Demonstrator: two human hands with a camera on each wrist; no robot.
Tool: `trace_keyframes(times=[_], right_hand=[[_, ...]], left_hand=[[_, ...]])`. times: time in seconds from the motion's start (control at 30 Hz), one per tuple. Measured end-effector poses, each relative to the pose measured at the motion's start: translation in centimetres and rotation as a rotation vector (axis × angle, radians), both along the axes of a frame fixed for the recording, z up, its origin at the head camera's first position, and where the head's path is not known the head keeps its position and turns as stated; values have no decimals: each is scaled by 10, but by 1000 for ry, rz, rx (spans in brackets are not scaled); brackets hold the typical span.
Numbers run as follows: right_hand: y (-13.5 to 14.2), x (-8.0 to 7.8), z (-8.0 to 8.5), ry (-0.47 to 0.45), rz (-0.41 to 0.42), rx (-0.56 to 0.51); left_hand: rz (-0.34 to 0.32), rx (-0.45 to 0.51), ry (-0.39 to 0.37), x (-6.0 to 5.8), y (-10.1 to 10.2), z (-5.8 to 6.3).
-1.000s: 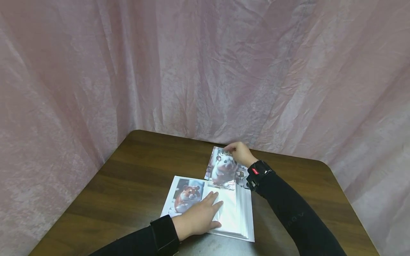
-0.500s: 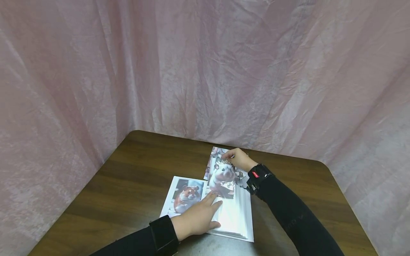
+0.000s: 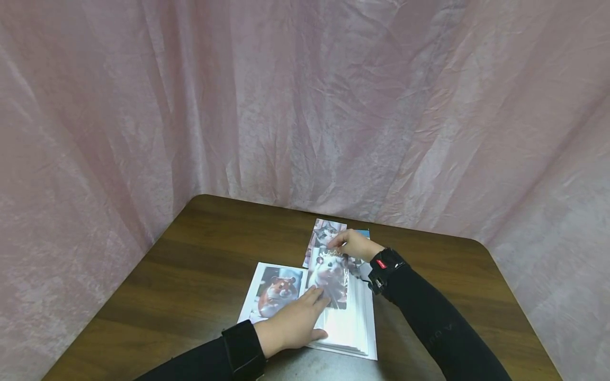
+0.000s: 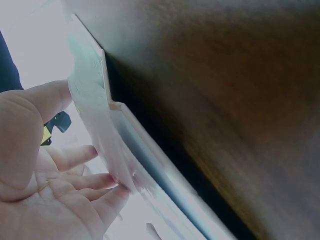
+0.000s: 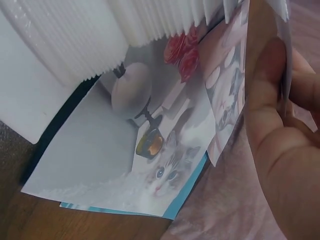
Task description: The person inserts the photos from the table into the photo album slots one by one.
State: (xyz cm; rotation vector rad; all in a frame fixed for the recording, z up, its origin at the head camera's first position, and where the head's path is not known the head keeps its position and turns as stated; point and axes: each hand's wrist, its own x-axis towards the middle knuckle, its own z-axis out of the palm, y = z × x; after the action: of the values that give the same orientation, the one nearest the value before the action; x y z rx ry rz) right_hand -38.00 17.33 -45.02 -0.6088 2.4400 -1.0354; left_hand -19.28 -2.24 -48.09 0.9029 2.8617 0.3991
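"What was at the left of the desk (image 3: 190, 275)?"

"A dark left sleeve (image 3: 190, 362), then the open album (image 3: 340, 330). A brown-hamster picture (image 3: 278, 291) filled most of its left page."

"And the left hand (image 3: 293, 325)?"

"It rested across the album's middle, fingers straight and spread, their tips on the right page, at the left side of the white-hamster photo (image 3: 331, 272). I couldn't tell whether they touched the photo itself."

"Where was that photo?"

"Over the far half of the right page, its far end raised and jutting past the album's edge. How much of it sat in a clear pocket, I couldn't tell. Beyond it a grey-cat photo (image 3: 325, 232) lay on the desk."

"Then the right hand (image 3: 355, 244)?"

"It pinched the white-hamster photo's far edge between thumb and fingers. Below that hand, beside the album, lay a kitten-and-roses photo (image 5: 115, 155), partly over a blue-edged sheet (image 5: 187, 192)."

"Furthest right?"

"A black wrist strap (image 3: 385, 269) and the dark right sleeve (image 3: 443, 328)."
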Motion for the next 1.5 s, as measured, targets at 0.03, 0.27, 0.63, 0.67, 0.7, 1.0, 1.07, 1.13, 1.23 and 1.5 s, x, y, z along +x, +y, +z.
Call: trace_keyframes(times=[0.03,0.27,0.63,0.67,0.7,1.0,1.07,1.13,1.23,1.5], right_hand=[[0,0,0,-23,5,0],[4,1,-1,-141,29,14],[-9,5,-7,157,115,111],[-11,5,-8,179,124,115],[-13,6,-8,195,128,119],[-23,10,-8,220,104,157],[-24,10,-8,200,88,153],[-24,11,-8,174,72,143],[-24,11,-8,146,63,116],[-27,14,-2,58,106,84]], left_hand=[[-2,-1,3,0,0,0],[-11,-4,-1,0,-1,1],[-18,-5,36,-1,-2,0],[-20,-5,36,-1,-2,0],[-22,-4,36,-1,-2,0],[-45,6,16,0,-3,5],[-50,7,15,0,-3,5],[-52,9,14,-1,-3,4],[-51,9,7,-1,-3,3],[-53,32,12,-1,-4,2]])
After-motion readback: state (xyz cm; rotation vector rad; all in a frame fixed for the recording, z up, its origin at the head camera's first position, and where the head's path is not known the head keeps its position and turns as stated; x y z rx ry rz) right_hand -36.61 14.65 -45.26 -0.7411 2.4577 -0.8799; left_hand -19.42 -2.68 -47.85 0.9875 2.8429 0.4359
